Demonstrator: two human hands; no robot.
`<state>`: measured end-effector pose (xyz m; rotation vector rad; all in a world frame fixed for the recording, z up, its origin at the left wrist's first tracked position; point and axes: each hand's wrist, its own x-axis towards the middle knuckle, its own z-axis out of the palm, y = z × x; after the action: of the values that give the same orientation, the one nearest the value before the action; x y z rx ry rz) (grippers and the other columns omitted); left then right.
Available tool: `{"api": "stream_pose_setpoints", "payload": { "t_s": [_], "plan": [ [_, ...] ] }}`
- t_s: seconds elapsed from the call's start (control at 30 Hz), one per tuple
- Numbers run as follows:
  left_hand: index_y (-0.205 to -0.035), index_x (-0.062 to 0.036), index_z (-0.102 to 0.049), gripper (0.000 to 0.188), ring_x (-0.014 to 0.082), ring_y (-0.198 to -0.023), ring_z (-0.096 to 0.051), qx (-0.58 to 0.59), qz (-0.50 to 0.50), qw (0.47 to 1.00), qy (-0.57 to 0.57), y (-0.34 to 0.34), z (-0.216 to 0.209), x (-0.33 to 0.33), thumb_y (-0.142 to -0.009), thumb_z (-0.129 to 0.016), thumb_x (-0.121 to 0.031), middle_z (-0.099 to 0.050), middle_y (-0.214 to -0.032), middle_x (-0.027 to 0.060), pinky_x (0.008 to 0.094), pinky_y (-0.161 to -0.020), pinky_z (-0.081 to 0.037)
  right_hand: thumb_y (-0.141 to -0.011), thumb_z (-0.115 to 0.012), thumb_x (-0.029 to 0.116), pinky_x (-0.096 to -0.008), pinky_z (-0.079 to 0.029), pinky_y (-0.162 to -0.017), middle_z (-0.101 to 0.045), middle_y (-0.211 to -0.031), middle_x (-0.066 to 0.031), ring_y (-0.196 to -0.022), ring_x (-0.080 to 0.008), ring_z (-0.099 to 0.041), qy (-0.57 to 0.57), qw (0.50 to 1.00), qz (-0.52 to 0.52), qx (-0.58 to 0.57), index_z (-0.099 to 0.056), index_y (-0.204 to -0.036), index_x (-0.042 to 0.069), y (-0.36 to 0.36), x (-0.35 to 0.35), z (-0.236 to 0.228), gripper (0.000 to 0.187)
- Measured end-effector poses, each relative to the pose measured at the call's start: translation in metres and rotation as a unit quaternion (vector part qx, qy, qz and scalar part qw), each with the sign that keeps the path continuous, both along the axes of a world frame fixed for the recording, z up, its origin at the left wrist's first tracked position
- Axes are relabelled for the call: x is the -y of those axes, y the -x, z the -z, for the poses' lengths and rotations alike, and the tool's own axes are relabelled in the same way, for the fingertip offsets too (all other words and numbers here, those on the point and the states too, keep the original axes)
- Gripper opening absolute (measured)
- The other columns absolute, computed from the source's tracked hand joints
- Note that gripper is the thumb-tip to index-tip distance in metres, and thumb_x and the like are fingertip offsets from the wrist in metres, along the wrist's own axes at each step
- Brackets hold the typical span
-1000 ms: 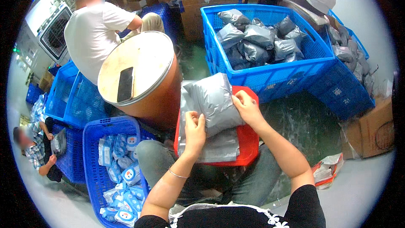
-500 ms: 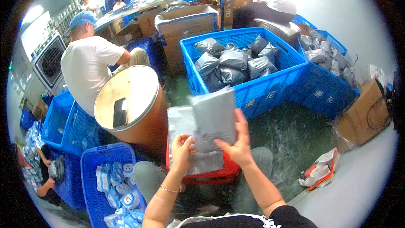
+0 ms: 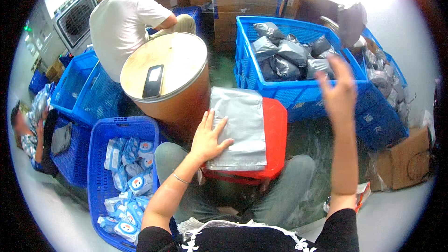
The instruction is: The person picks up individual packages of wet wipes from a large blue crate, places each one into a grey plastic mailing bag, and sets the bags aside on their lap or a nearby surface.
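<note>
A stack of flat grey plastic mailer bags [image 3: 240, 128] lies on a red stool [image 3: 275, 140] in front of my knees. My left hand [image 3: 208, 140] rests on the left side of the stack, fingers spread. Raised at the right, my right hand [image 3: 338, 88] is smeared by motion, but its fingers are apart and nothing is in them. Beyond it stands a blue crate [image 3: 298, 91] of filled grey parcels [image 3: 293, 52]. A blurred grey shape [image 3: 352, 24], which looks like a parcel, shows above the crate's right corner.
A blue basket [image 3: 93, 168] of blue-and-white packets [image 3: 140, 184] stands left of my knee. Behind it is a round drum [image 3: 186, 77] with a phone [image 3: 153, 81] on top. Co-workers sit at the left and far right. More crated parcels [image 3: 382, 72] and a cardboard box [image 3: 406, 161] are at the right.
The grey bag held up between both hands has left them. My right hand has swung up and right; my left has flattened onto the stack. The view has shifted too.
</note>
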<state>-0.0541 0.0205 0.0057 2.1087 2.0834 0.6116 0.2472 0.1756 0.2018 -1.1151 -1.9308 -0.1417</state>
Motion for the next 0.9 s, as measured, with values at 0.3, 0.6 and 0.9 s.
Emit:
{"api": "stream_pose_setpoints", "payload": {
  "t_s": [0.3, 0.6, 0.9],
  "plan": [
    [-0.144, -0.0124, -0.047, 0.079, 0.0437, -0.143, -0.026, 0.028, -0.049, 0.996, -0.066, -0.024, 0.014, 0.006, -0.081, -0.067, -0.056, -0.027, -0.152, 0.0307, 0.0513, -0.117, -0.021, -0.079, -0.073, 0.041, -0.0503, -0.037, -0.104, -0.051, -0.135, -0.0245, -0.127, -0.0389, -0.046, 0.169, 0.956, -0.096, 0.220, -0.064, -0.123, 0.011, 0.089, 0.073, 0.198, 0.053],
    [-0.126, -0.0062, -0.059, 0.058, 0.0392, -0.134, -0.041, 0.304, -0.152, 0.890, -0.304, 0.102, -0.019, 0.077, -0.077, -0.077, -0.029, -0.044, -0.142, 0.0253, 0.0471, -0.112, -0.032, -0.094, -0.060, 0.027, -0.0521, -0.021, -0.116, -0.033, -0.154, -0.0194, -0.143, -0.0364, -0.029, 0.254, 0.906, -0.174, 0.292, -0.045, -0.145, 0.011, 0.109, 0.097, 0.194, 0.056],
    [-0.148, -0.0245, -0.037, 0.077, 0.0387, -0.143, -0.029, -0.093, -0.447, 0.829, 0.323, 0.323, 0.268, 0.335, -0.078, -0.069, -0.016, -0.029, -0.157, 0.0129, 0.0599, -0.111, -0.028, -0.102, -0.048, 0.036, -0.0410, -0.043, -0.104, -0.050, -0.141, -0.0180, -0.122, -0.0272, -0.056, 0.243, 0.948, -0.114, -0.173, -0.033, -0.149, 0.006, 0.097, 0.110, 0.137, 0.058]
  ]
}}
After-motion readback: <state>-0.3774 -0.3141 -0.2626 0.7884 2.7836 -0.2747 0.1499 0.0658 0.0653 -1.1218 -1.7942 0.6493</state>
